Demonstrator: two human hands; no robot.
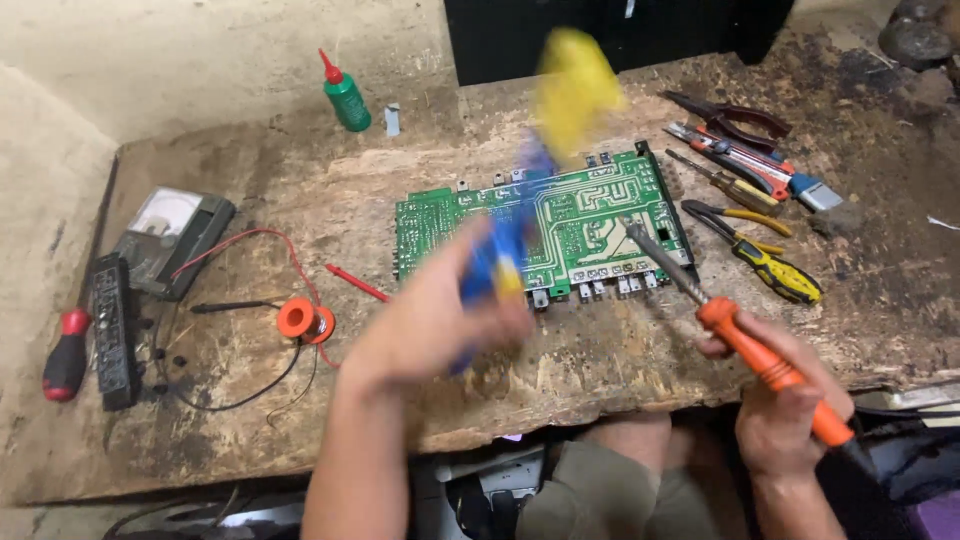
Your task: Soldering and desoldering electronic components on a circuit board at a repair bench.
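— Over the green circuit board (540, 225) in the middle of the worn wooden bench (620, 350), what looks risky to you?

— The soldering iron (740, 340). Its metal tip hangs right above the board's right end, and I'd judge a small slip could drag it across the traces or touch a neighbouring joint. The other tool is blurred with motion (a blue-and-yellow pump-shaped thing, likely a desoldering pump (530, 180)), so a swing that fast could knock the board or meet the iron's shaft.

— How do the hands stand?

— The right hand (785, 400) is wrapped firmly round the iron's orange handle, fingers curled tight, near the bench's front edge. The left hand (440, 325) is clenched round the blue body of the pump, just in front of the board's lower edge; the blur hides the exact finger placement.

— Anything close enough to get in the way?

— The yellow-handled cutters (770, 265) lie just beside the board's right end, near the iron's tip. The orange solder spool (305, 320) and red probe (355, 283) sit to the left, apart from both hands.
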